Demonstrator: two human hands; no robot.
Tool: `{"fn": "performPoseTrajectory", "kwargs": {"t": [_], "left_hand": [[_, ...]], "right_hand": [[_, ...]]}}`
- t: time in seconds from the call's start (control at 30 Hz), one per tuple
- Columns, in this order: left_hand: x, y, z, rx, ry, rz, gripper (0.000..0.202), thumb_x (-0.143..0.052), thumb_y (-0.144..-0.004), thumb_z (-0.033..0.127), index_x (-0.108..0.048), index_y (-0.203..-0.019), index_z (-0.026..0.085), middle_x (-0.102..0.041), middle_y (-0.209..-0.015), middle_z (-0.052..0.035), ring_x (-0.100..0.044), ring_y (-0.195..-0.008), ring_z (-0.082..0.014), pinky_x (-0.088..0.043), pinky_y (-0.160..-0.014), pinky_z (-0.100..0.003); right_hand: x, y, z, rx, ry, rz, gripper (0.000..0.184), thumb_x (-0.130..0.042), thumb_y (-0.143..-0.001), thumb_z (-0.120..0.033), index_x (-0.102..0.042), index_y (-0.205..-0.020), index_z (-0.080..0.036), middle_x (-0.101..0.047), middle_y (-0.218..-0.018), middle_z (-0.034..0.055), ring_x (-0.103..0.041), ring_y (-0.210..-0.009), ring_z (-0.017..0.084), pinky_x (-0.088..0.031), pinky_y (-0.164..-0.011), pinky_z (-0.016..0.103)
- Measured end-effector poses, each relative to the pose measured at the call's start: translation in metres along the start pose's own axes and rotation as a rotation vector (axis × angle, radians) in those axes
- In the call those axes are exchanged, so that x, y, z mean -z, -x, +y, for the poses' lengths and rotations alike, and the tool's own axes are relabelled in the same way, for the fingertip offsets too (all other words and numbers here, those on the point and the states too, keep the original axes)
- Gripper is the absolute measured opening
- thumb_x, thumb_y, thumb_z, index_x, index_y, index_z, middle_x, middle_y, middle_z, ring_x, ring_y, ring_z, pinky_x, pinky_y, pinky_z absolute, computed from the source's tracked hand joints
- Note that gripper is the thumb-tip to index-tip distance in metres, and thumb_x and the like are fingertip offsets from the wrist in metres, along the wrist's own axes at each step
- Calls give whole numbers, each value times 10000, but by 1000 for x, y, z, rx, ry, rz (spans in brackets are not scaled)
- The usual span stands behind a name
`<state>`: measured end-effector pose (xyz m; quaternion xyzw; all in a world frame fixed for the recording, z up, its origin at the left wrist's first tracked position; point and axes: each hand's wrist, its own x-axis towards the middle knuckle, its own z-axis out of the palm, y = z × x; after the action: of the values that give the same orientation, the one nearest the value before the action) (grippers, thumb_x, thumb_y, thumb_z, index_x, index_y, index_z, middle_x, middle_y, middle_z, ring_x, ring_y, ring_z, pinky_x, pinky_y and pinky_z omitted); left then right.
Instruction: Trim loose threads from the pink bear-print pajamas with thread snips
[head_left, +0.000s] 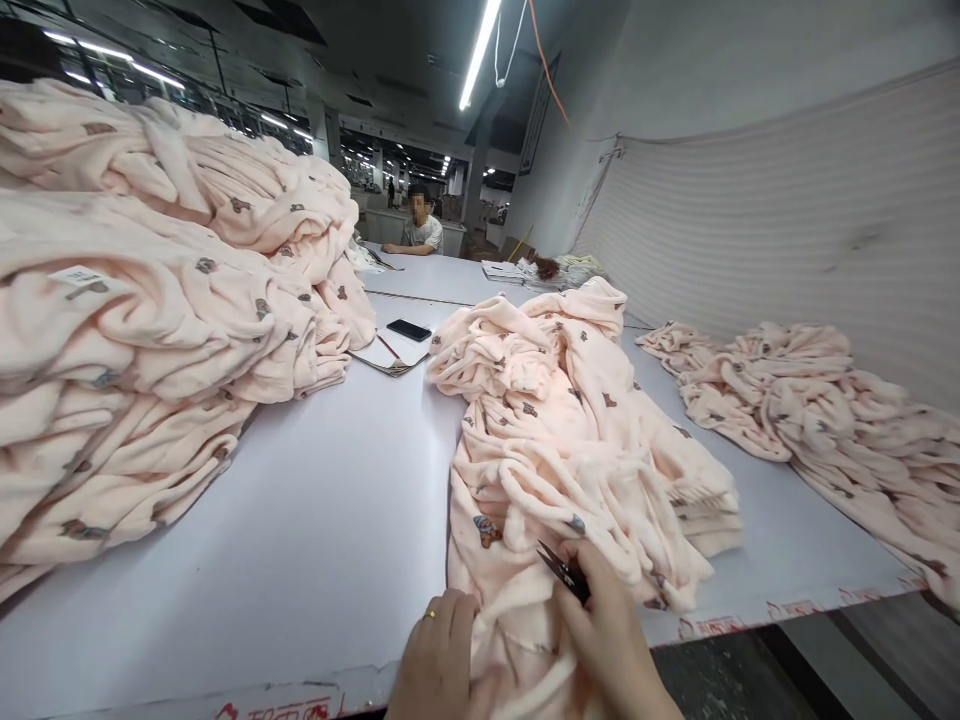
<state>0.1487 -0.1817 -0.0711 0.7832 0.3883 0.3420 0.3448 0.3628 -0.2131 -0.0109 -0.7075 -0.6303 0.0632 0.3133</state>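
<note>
A pale pink fleece garment (517,630) with small bear prints lies at the table's front edge, below a heap of the same fleece (570,450). My left hand (439,650), with a ring on one finger, is closed on the garment's left edge, its fingertips partly hidden in the cloth. In my right hand (607,620) are black thread snips (562,572). Their blades point up and left, slightly apart, just above the fleece. The lower part of my right hand rests against the cloth.
A tall pile of pink fleece (172,330) fills the left side. More fleece (810,400) lies on the right by the curtained wall. A clipboard (390,352) with a pen and a phone (409,329) sits mid-table. A person (424,232) leans at the far end.
</note>
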Motion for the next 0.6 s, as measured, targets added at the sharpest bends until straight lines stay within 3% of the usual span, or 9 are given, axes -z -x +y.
{"fn": "performPoseTrajectory", "kwargs": {"t": [0.1, 0.17, 0.3, 0.4, 0.47, 0.6], "left_hand": [[-2, 0, -3, 73, 119, 145, 223, -456, -718, 55, -450, -833, 246, -488, -749, 0, -476, -664, -197, -375, -655, -296], [0, -2, -2, 65, 266, 226, 232, -451, -733, 70, -441, -873, 255, -486, -788, 6, -488, -685, -185, -397, -677, -284], [6, -4, 3, 81, 435, 209, 243, -469, -757, 115, -481, -953, 258, -562, -904, -17, -543, -738, -186, -427, -686, -277], [5, -4, 4, 127, 512, 183, 211, -470, -741, 109, -472, -897, 251, -576, -924, -20, -545, -720, -175, -428, -669, -273], [2, -4, 4, 133, 576, 186, 180, -474, -728, 102, -457, -838, 244, -575, -925, -19, -549, -743, -175, -428, -669, -266], [-1, -5, 5, 151, 737, 226, 157, -520, -718, 117, -431, -772, 234, -574, -931, -18, -553, -758, -169, -429, -620, -239]], "right_hand": [[3, 4, -1, -13, 96, -33, 179, -421, -735, -120, -513, -861, -210, -609, -802, 36, -609, -756, 219, -479, -666, 316], [6, 7, -4, -16, 169, -95, 203, -423, -714, -105, -523, -854, -214, -613, -854, 49, -616, -777, 232, -480, -662, 330], [20, 13, -21, -13, 113, -218, 272, -449, -715, -86, -566, -909, -237, -591, -1033, 51, -629, -845, 213, -500, -705, 314], [26, 16, -38, 58, -14, -237, 241, -524, -817, -194, -592, -1038, -263, -604, -1047, 49, -632, -903, 204, -511, -748, 277], [22, 18, -45, 113, -31, -230, 232, -563, -845, -276, -610, -1073, -274, -628, -1037, 49, -637, -904, 210, -513, -749, 272], [3, 25, -48, 122, 31, -196, 162, -520, -874, -259, -637, -984, -274, -658, -940, 29, -646, -795, 201, -502, -673, 278]]}}
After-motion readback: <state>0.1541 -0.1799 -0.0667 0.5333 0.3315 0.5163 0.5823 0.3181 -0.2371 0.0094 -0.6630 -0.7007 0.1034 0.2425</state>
